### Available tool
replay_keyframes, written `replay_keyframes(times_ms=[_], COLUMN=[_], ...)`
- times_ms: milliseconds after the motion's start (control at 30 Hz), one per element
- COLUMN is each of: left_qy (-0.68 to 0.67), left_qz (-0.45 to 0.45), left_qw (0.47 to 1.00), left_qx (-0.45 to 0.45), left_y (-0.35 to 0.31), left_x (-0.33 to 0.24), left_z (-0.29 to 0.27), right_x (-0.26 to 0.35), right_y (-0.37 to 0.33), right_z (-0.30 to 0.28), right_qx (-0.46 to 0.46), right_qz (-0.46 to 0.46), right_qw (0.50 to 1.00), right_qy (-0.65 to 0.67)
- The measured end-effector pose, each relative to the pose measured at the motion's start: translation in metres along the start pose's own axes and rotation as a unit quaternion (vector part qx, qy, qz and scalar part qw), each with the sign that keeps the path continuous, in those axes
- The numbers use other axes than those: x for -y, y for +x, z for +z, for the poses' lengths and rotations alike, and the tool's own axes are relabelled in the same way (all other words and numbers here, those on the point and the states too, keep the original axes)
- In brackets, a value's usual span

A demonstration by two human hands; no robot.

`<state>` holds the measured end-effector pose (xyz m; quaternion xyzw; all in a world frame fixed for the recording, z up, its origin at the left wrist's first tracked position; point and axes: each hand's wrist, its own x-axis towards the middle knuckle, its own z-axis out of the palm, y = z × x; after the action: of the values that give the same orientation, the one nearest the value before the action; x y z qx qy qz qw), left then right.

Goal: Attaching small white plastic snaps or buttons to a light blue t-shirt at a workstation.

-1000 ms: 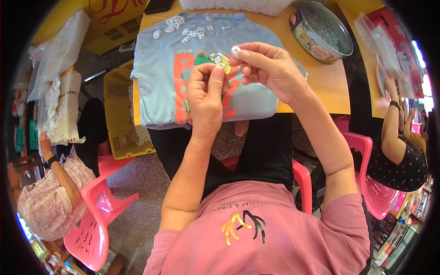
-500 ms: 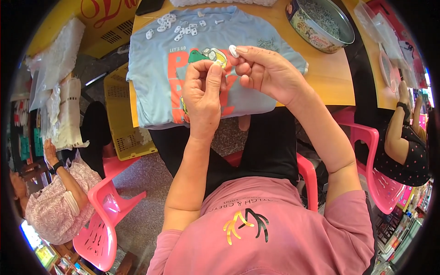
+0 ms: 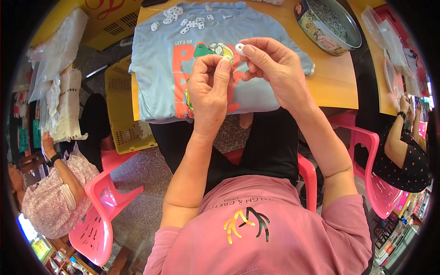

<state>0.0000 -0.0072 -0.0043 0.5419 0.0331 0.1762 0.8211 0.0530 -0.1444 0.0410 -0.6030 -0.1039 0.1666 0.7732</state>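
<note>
Two hands meet above a blue shirt (image 3: 256, 91) spread on the counter (image 3: 337, 85): the right hand (image 3: 275, 68) has its fingers (image 3: 250, 49) pinched on a small white clip (image 3: 239, 48), the left hand (image 3: 209, 87) has fingertips pressed together just beside it. More clips (image 3: 183, 20) lie on the shirt's far edge; a round tin (image 3: 327, 25) stands nearby.

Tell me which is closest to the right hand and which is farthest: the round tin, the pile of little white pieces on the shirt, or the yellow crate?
Measured from the right hand:
1. Round tin, up and to the right on the table.
2. Pile of little white pieces, up and to the left on the blue shirt.
3. Yellow crate, far left, down on the floor.
</note>
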Motion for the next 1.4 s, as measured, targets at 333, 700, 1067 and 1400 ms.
replay_keyframes(times_ms=[333, 700, 1067, 1400], left_qy=[0.005, 0.012, 0.012, 0.02], left_qz=[0.015, 0.016, 0.014, 0.016], left_qw=[1.0, 1.0, 1.0, 1.0], left_qx=[0.0, 0.002, 0.0, -0.005], left_y=[0.0, -0.001, -0.001, -0.001], left_x=[-0.003, -0.002, -0.002, -0.001], left_z=[0.002, 0.002, 0.002, 0.002], right_x=[-0.004, -0.009, -0.007, -0.006], right_y=[-0.005, -0.005, -0.006, -0.009], right_z=[0.012, 0.01, 0.008, 0.009], right_qx=[-0.046, -0.058, -0.066, -0.062], right_qz=[-0.099, -0.121, -0.132, -0.124], right_qw=[0.987, 0.981, 0.977, 0.976], right_qy=[-0.121, -0.142, -0.157, -0.166])
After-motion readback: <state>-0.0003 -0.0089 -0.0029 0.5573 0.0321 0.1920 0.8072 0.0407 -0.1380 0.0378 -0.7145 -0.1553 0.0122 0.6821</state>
